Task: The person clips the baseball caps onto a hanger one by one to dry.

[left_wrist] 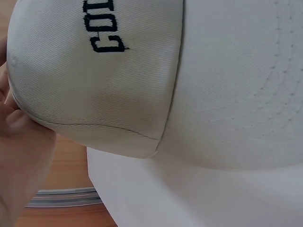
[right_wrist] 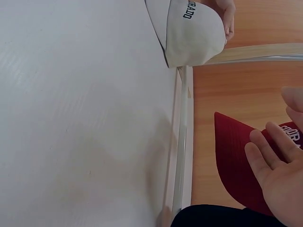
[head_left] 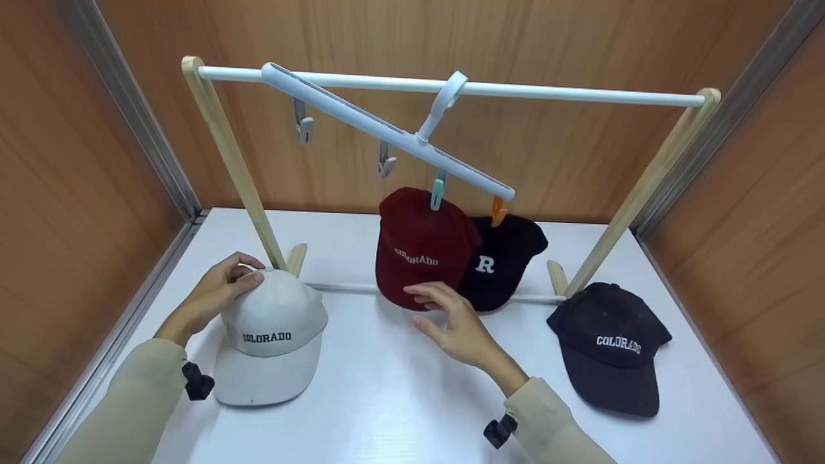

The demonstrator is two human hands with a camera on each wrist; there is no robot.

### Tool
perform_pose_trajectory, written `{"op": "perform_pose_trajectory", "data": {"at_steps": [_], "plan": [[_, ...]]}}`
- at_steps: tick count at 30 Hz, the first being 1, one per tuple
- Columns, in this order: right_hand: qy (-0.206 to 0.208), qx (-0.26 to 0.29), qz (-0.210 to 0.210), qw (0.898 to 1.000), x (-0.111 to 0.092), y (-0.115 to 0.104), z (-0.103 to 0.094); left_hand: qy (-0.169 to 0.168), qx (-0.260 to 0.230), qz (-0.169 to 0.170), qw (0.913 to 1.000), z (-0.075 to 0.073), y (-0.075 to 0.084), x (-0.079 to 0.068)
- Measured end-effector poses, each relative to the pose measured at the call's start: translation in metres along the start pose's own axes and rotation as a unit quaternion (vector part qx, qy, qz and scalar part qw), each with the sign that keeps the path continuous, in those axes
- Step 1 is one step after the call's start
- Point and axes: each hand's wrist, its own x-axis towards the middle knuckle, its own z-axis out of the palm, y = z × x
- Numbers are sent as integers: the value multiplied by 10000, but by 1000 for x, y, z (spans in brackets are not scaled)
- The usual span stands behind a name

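At the left, a white baseball cap (head_left: pixel 274 309) with dark "COLORADO" lettering has its brim toward the front of the table. My left hand (head_left: pixel 222 290) grips it at the top of the crown, with some fingers hidden behind the cloth. A dark red cap (head_left: pixel 412 238) hangs from a teal clip (head_left: pixel 437 193) on a tilted pale blue hanger (head_left: pixel 387 132). Just in front of its brim is my right hand (head_left: pixel 454 328), fingers loosely bent and holding nothing. Partly behind the red cap, a black cap (head_left: pixel 509 258) marked "R" hangs from an orange clip (head_left: pixel 498 211).
The hanger hooks over a white rail (head_left: pixel 580 95) between wooden posts. Two grey clips, one a bare clip (head_left: pixel 303 125) near its raised left end, dangle from it. A dark navy cap (head_left: pixel 609 348) lies at the right. Wood-patterned walls enclose the white table (head_left: pixel 387 393).
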Motion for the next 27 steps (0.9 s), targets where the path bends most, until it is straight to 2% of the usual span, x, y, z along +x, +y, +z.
{"op": "perform_pose_trajectory", "data": {"at_steps": [16,27], "plan": [[-84,129,248,9996,15,-10,21,268,0,242,9993,0,12,-9],[-186,119,464,9987,34,-19,34,286,-171,689,9971,8,25,-10]]}}
